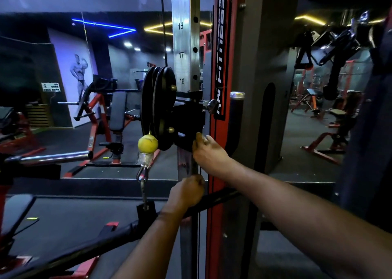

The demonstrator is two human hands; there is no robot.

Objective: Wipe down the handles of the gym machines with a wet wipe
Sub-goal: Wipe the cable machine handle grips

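A long black cable bar (89, 247) runs diagonally from the lower left to the red upright. It hangs by a carabiner (142, 176) under a yellow ball stopper (147, 143). My left hand (186, 193) grips this bar next to the steel post. My right hand (206, 151) reaches up to the black pulley carriage (182, 117); thumb and fingers pinch its lower edge. A pale spot shows at the fingertips, too small to identify. No wet wipe is plainly visible.
The numbered steel post (184, 35) and red machine frame (220, 66) stand straight ahead. A chrome bar end (53, 157) juts in at the left. Red benches and machines (110, 117) stand behind on the dark floor. More handles hang at the upper right (331, 49).
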